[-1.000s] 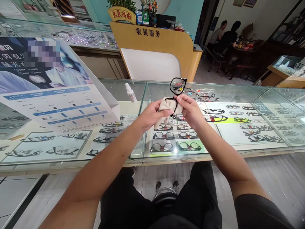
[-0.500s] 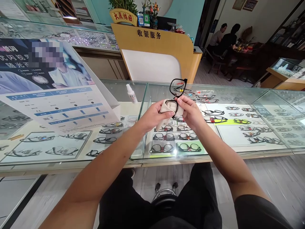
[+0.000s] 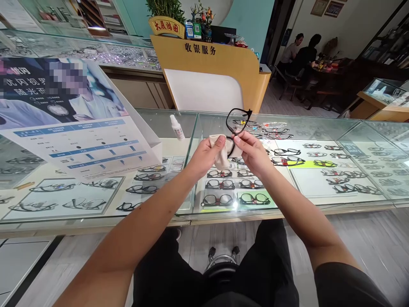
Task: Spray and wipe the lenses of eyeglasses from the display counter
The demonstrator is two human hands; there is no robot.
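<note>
1. At an eyewear shop's glass display counter (image 3: 319,208), a person in dark trousers is apparently working on a lens-cleaning step, with both hands meeting above the glass.
2. The black-framed eyeglasses (image 3: 235,133) are hanging tilted in the air between the hands, one lens standing clear at the top, the lower one partly hidden by a beige cleaning cloth (image 3: 221,158).
3. The left hand (image 3: 208,154) is closing on the cloth, its thumb pressing from the near side; its fingers behind are mostly hiding from view.
4. The right hand (image 3: 254,156) is pinching the frame near the bridge between thumb and forefinger, the other fingers curling beneath.
5. The next move is probably calling for a steady right-hand pinch and light, even cloth pressure on the lower lens, without twisting the frame.
6. Nearby, a white spray bottle (image 3: 177,128) is standing left of the hands, while rows of eyeglasses (image 3: 220,184) are lying beneath the glass.
</note>
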